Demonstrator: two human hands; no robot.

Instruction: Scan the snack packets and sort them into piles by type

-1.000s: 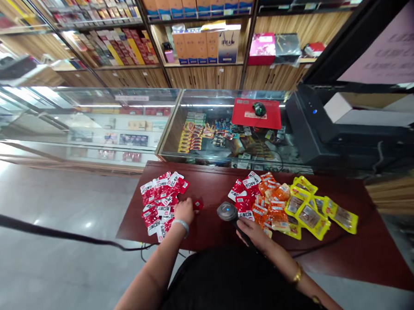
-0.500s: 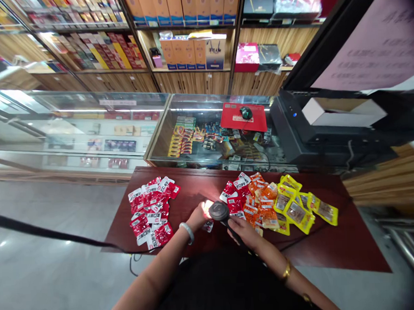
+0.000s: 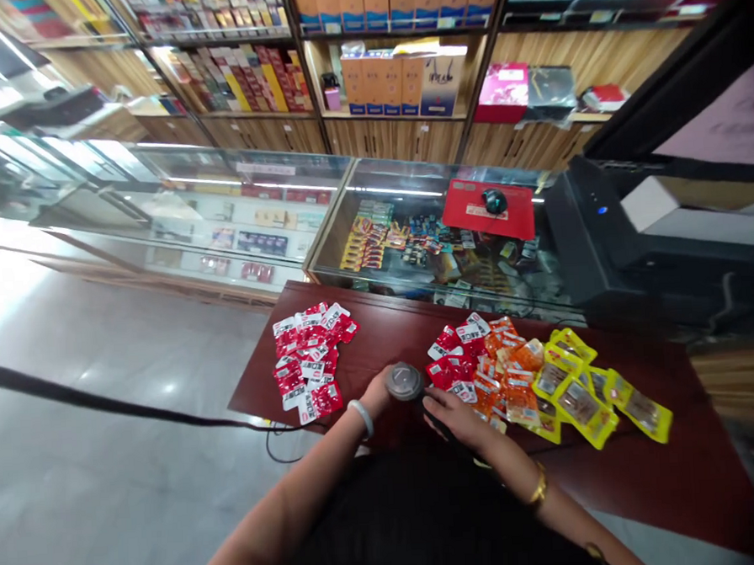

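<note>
My right hand [image 3: 455,416] is closed round the dark handle of a grey barcode scanner [image 3: 403,381], held just above the dark red table [image 3: 620,472]. My left hand [image 3: 378,392] sits right under the scanner's round head, its fingers hidden by it. To the left lies a pile of red and white snack packets [image 3: 310,360]. On the right, touching my right hand, lies a mixed heap of red packets [image 3: 454,364], orange packets [image 3: 508,370] and yellow packets [image 3: 578,394].
A glass display counter [image 3: 412,230] with goods inside stands beyond the table, with a red mouse mat [image 3: 488,211] and mouse on top. A black machine [image 3: 608,237] is at the right. Wooden shelves [image 3: 379,72] of boxes line the back wall. A black cable [image 3: 105,406] crosses the tiled floor.
My left hand left the red pile, carried a red packet to the scanner, whose light flashed on it, and now stays under the scanner head. The light is off.
</note>
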